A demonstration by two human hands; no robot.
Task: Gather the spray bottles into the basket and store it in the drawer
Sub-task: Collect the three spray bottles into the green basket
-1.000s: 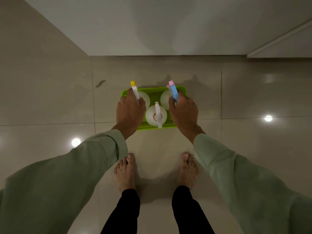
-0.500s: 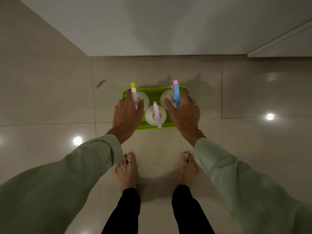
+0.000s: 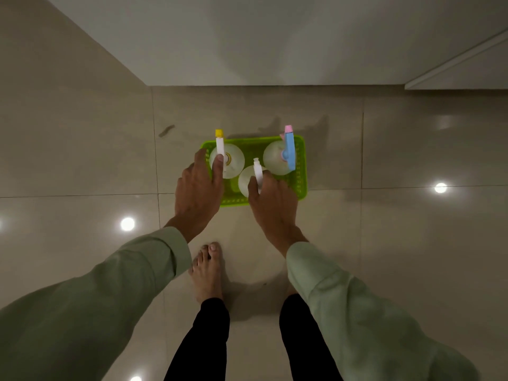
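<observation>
A lime-green plastic basket (image 3: 301,171) stands on the tiled floor in front of my feet. Three clear spray bottles stand upright in it: a yellow-tipped one (image 3: 233,160) at back left, a blue-and-pink-headed one (image 3: 275,158) at back right, and a white-headed one (image 3: 246,180) at front middle. My left hand (image 3: 196,191) is at the basket's left end with fingers spread, its thumb touching the yellow-tipped bottle's sprayer. My right hand (image 3: 275,204) is curled around the white-headed bottle's top, hiding part of it and the basket's front rim.
A pale cabinet front (image 3: 275,37) rises just behind the basket, with a protruding white edge (image 3: 453,67) at the upper right. My bare left foot (image 3: 207,270) stands close behind the basket. A dark smudge (image 3: 166,130) marks the glossy floor to the left.
My right hand has left the blue-headed bottle and moved left onto the white-headed one. My left hand has loosened and its fingers have spread. The basket has stayed put.
</observation>
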